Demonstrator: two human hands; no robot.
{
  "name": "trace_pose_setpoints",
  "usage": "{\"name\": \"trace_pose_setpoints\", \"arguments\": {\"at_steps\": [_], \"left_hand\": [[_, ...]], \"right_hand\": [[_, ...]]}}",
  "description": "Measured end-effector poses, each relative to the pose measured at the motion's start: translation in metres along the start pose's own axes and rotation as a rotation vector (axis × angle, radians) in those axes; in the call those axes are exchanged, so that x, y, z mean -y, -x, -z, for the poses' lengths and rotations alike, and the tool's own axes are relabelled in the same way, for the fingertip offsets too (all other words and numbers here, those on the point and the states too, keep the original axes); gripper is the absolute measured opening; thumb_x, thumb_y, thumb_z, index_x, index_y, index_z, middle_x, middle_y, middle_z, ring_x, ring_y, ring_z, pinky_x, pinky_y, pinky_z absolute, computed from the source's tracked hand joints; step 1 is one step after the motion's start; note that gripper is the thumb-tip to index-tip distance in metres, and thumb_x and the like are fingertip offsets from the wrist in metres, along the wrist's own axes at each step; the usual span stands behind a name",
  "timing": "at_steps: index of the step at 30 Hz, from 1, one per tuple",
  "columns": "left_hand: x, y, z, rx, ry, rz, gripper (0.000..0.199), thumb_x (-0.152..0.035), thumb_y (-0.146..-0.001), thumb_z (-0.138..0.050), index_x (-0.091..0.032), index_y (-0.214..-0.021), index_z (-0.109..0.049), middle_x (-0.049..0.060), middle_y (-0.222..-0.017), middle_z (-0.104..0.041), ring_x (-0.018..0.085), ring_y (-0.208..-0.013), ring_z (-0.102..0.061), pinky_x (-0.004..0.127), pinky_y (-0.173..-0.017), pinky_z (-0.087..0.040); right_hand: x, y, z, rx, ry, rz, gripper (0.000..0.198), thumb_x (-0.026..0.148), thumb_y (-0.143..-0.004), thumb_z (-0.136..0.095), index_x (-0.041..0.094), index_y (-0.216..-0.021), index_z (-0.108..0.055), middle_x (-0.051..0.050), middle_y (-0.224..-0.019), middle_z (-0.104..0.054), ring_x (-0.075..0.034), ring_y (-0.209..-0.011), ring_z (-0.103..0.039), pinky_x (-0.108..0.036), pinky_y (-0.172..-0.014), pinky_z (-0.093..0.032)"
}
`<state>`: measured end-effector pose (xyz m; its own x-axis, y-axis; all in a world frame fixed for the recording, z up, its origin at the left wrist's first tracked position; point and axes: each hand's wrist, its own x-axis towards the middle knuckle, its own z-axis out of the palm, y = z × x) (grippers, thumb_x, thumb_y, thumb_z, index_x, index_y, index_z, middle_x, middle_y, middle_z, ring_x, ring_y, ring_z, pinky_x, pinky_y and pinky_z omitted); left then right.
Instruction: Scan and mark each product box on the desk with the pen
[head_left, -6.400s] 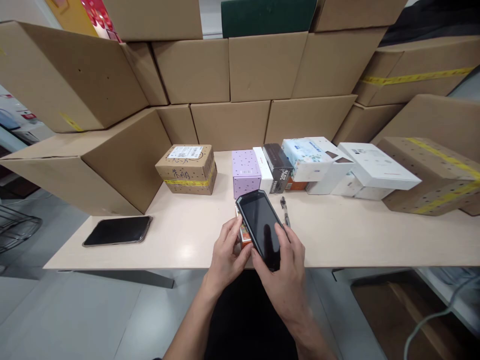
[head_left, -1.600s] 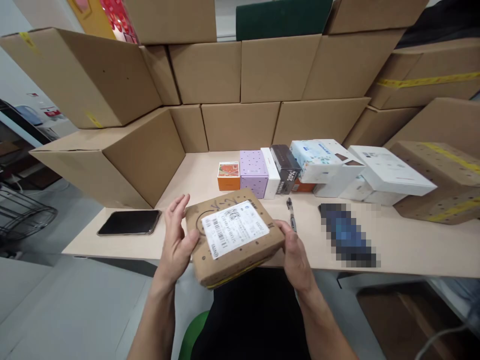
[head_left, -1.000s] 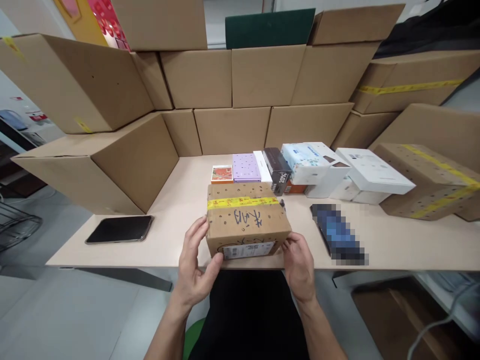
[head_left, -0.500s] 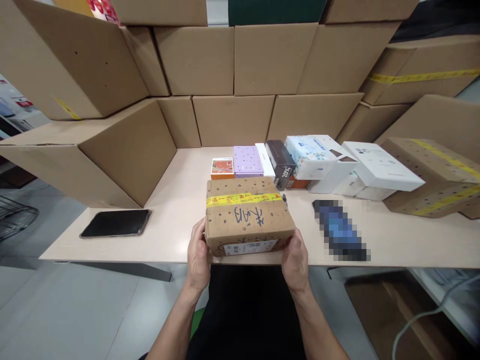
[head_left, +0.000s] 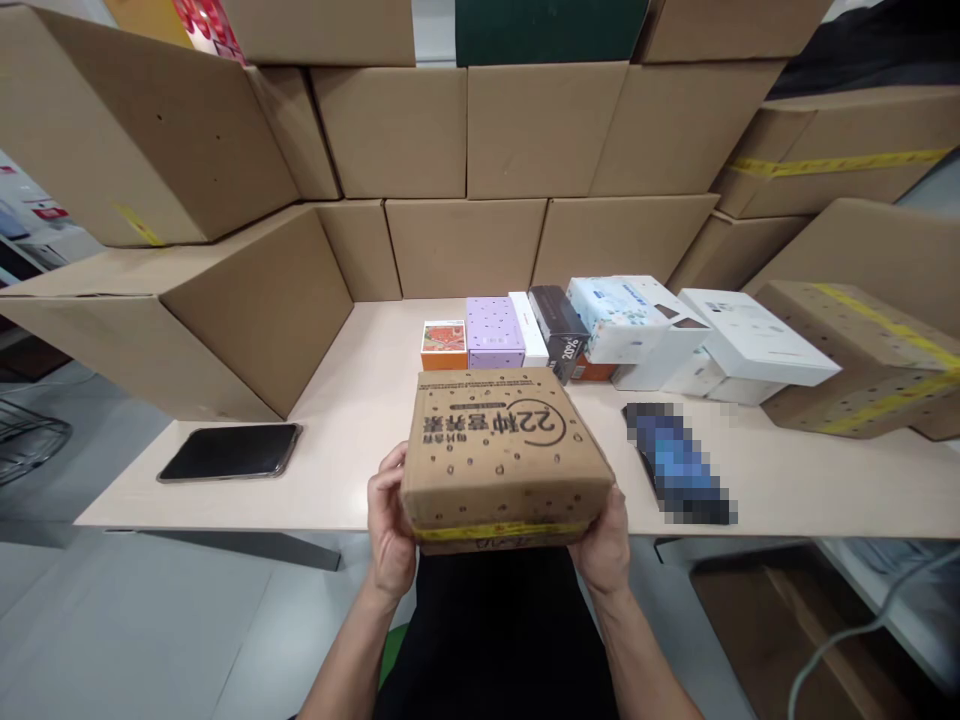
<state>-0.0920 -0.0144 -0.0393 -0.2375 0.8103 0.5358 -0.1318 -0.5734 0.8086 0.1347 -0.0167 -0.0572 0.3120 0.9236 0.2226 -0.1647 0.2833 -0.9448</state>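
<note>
Brown printed cardboard carton [head_left: 502, 450] — underside is hidden; dark strokes [head_left: 501, 543] on its near face too foreshortened to read. Bare left hand [head_left: 391, 525] and bare right hand [head_left: 607, 545] sit partly behind it. Black oblong device [head_left: 677, 462] — pixelated, screen unreadable. Dark green panel [head_left: 551, 30] runs off the top edge.

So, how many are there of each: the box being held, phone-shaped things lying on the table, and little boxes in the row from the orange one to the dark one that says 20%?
Held: 1, the brown box
Phone-shaped: 2, the black phone and the pixelated device
Little row boxes: 4, the orange box, purple box, white box and dark box
Total: 7
</note>
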Motion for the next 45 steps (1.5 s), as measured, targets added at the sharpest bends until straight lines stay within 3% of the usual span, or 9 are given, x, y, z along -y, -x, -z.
{"name": "trace_pose_setpoints", "arguments": {"at_steps": [10, 14, 17, 20, 25, 29, 35, 41, 45], "left_hand": [[-0.006, -0.004, -0.001, 0.089, -0.207, -0.16, 0.057, -0.046, -0.078, -0.075, -0.024, -0.126, -0.052, 0.015, -0.132, -0.056, 0.034, -0.129, -0.054, 0.05, -0.097, -0.05], [-0.002, -0.003, -0.002, 0.12, -0.222, -0.212, 0.06, -0.043, -0.081, -0.071, -0.026, -0.133, -0.048, 0.015, -0.136, -0.051, 0.034, -0.133, -0.049, 0.051, -0.1, -0.048], [-0.003, -0.003, -0.006, 0.051, -0.247, -0.26, 0.059, -0.047, -0.082, -0.07, -0.027, -0.133, -0.049, 0.015, -0.136, -0.05, 0.034, -0.133, -0.048, 0.052, -0.102, -0.046], [-0.019, -0.003, -0.012, -0.061, -0.326, -0.405, 0.053, -0.044, -0.083, -0.066, -0.029, -0.131, -0.052, 0.011, -0.132, -0.051, 0.033, -0.129, -0.049, 0.058, -0.107, -0.042], [-0.073, -0.008, -0.03, 0.079, -0.727, -0.726, 0.04, -0.011, -0.069, -0.07, -0.024, -0.107, -0.065, 0.006, -0.11, -0.064, 0.031, -0.112, -0.059, 0.05, -0.092, -0.053], [-0.099, -0.017, -0.053, 0.259, -0.902, -0.73, 0.035, -0.011, -0.073, -0.073, -0.016, -0.107, -0.067, 0.009, -0.099, -0.072, 0.029, -0.105, -0.063, 0.045, -0.087, -0.055], [-0.097, -0.025, -0.074, 0.282, -1.082, -0.717, 0.03, -0.022, -0.082, -0.072, -0.014, -0.111, -0.069, 0.011, -0.106, -0.076, 0.031, -0.107, -0.064, 0.047, -0.089, -0.052], [-0.095, -0.022, -0.088, 0.263, -1.133, -0.704, 0.027, -0.024, -0.086, -0.07, -0.014, -0.111, -0.07, 0.01, -0.108, -0.077, 0.03, -0.105, -0.065, 0.045, -0.091, -0.048], [-0.091, -0.02, -0.096, 0.274, -1.243, -0.682, 0.031, -0.035, -0.091, -0.065, -0.013, -0.113, -0.07, 0.012, -0.115, -0.075, 0.03, -0.103, -0.065, 0.043, -0.091, -0.041]], "right_hand": [[0.017, -0.009, 0.001, -0.02, 0.024, -0.063, 0.05, 0.059, -0.098, -0.038, 0.02, -0.118, -0.063, -0.012, -0.124, -0.067, -0.025, -0.113, -0.064, -0.041, -0.09, -0.053], [0.04, -0.037, 0.014, -0.152, 0.49, 0.033, 0.044, 0.057, -0.09, -0.056, 0.018, -0.107, -0.066, -0.011, -0.107, -0.07, -0.023, -0.093, -0.066, -0.037, -0.083, -0.051], [0.055, -0.064, 0.018, -0.029, 1.007, -0.031, 0.041, 0.055, -0.088, -0.058, 0.017, -0.102, -0.064, -0.011, -0.09, -0.068, -0.024, -0.08, -0.062, -0.036, -0.073, -0.044], [0.063, -0.08, 0.013, 0.091, 1.171, -0.104, 0.022, 0.04, -0.084, -0.065, 0.019, -0.086, -0.062, -0.01, -0.076, -0.065, -0.025, -0.075, -0.061, -0.033, -0.068, -0.037], [0.062, -0.085, 0.006, 0.163, 1.077, -0.107, 0.02, 0.03, -0.082, -0.063, 0.022, -0.067, -0.053, -0.004, -0.061, -0.058, -0.019, -0.063, -0.055, -0.03, -0.062, -0.03], [0.051, -0.086, 0.014, 0.135, 0.885, -0.116, 0.031, 0.041, -0.083, -0.062, 0.022, -0.061, -0.051, -0.002, -0.056, -0.056, -0.016, -0.056, -0.05, -0.029, -0.057, -0.033], [0.049, -0.085, 0.026, -0.029, 0.473, -0.093, 0.038, 0.061, -0.087, -0.052, 0.023, -0.084, -0.049, 0.003, -0.059, -0.059, -0.015, -0.052, -0.057, -0.028, -0.053, -0.046], [0.098, -0.081, 0.005, -0.223, -0.107, 0.152, 0.019, 0.038, -0.083, -0.062, 0.022, -0.082, -0.052, 0.005, -0.055, -0.057, -0.012, -0.046, -0.053, -0.023, -0.044, -0.039], [0.13, -0.075, -0.022, -0.131, -0.057, 0.237, 0.019, 0.036, -0.09, -0.053, 0.02, -0.094, -0.062, 0.001, -0.065, -0.062, -0.012, -0.053, -0.058, -0.026, -0.049, -0.045]]}}
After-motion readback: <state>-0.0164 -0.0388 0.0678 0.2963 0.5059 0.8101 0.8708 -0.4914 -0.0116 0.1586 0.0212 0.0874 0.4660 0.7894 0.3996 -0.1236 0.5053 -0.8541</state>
